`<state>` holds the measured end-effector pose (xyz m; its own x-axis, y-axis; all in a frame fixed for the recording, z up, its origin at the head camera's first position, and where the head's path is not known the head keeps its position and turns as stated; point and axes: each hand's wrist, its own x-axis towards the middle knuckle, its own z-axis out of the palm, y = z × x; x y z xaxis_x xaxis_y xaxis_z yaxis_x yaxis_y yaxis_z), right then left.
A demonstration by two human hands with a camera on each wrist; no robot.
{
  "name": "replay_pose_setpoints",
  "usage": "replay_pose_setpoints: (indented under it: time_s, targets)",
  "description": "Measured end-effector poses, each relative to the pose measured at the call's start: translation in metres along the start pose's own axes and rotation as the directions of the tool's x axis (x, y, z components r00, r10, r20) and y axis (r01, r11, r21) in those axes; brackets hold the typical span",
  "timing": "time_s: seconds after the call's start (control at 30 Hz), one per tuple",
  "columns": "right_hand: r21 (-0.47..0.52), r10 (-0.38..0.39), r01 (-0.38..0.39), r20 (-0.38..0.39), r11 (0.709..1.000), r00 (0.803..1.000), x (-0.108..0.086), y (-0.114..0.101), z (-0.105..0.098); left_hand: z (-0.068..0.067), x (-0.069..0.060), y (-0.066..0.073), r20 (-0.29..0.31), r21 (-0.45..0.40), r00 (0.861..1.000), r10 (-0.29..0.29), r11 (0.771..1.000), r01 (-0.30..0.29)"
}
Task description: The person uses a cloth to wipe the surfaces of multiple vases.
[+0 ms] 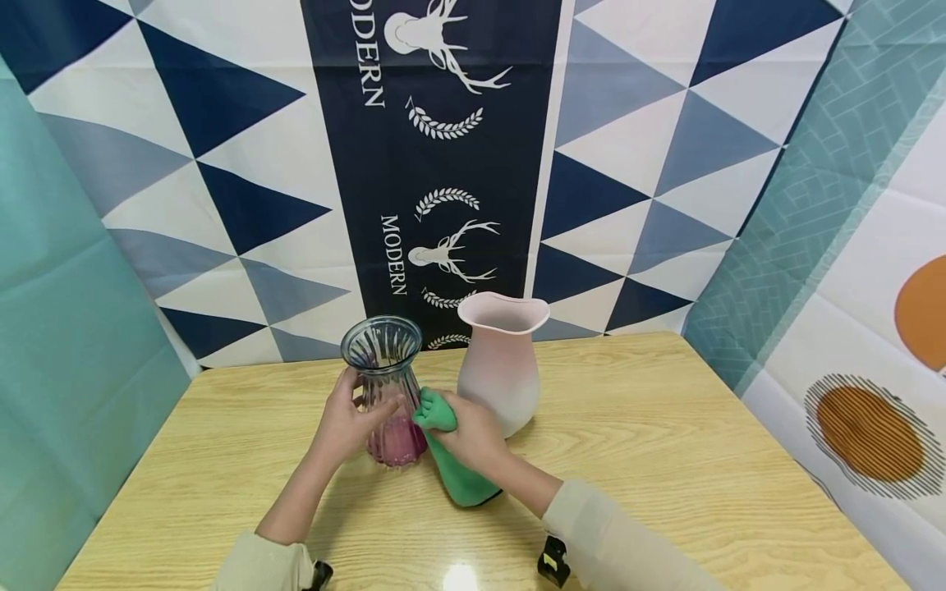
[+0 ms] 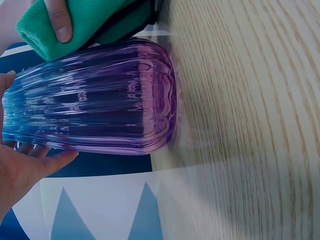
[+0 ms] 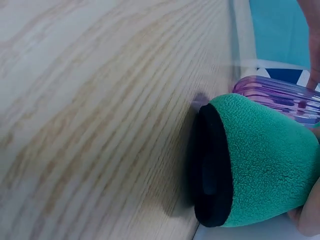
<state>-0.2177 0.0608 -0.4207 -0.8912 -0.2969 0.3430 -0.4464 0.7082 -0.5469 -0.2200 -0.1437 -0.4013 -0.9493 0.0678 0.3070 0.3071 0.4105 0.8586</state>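
A ribbed glass vase (image 1: 397,431), blue at its flared rim and pink at its base, stands upright on the wooden table. My left hand (image 1: 353,423) grips its left side, fingers behind and thumb across the front; the left wrist view shows the hand (image 2: 20,167) around the narrow part of the vase (image 2: 95,100). In my right hand (image 1: 475,433) a green cloth (image 1: 461,480) with a dark edge is bunched, touching or very near the vase's right side. The cloth (image 3: 270,160) hangs down in the right wrist view, partly covering the vase (image 3: 280,97).
A pink and white vase (image 1: 502,369) with a wavy rim stands behind my right hand. The wooden table (image 1: 665,460) extends to both sides. A patterned cloth backdrop (image 1: 443,164) rises behind the table's far edge, with teal and white hangings at the sides.
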Motion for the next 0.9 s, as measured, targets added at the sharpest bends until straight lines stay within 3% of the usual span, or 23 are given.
replay_pose_setpoints:
  time_s: [0.23, 0.43, 0.67, 0.9]
  targets:
    - [-0.084, 0.053, -0.046, 0.077, 0.995, 0.996, -0.002, 0.000, 0.000, 0.000, -0.001, 0.012, 0.000, -0.014, 1.000, -0.030, 0.999, 0.030]
    - [-0.103, 0.056, -0.047, 0.090, 0.994, 0.994, -0.003, 0.001, 0.001, 0.001, 0.001, 0.003, -0.013, -0.005, 1.000, -0.004, 1.000, 0.004]
    - [-0.056, 0.016, -0.014, 0.032, 0.998, 0.999, -0.009, 0.003, 0.002, 0.002, 0.000, 0.000, -0.016, -0.010, 1.000, 0.012, 1.000, -0.012]
    - [0.037, -0.086, 0.089, -0.075, 0.995, 0.993, -0.007, 0.001, -0.002, 0.002, 0.001, 0.001, -0.021, 0.006, 1.000, 0.014, 1.000, -0.014]
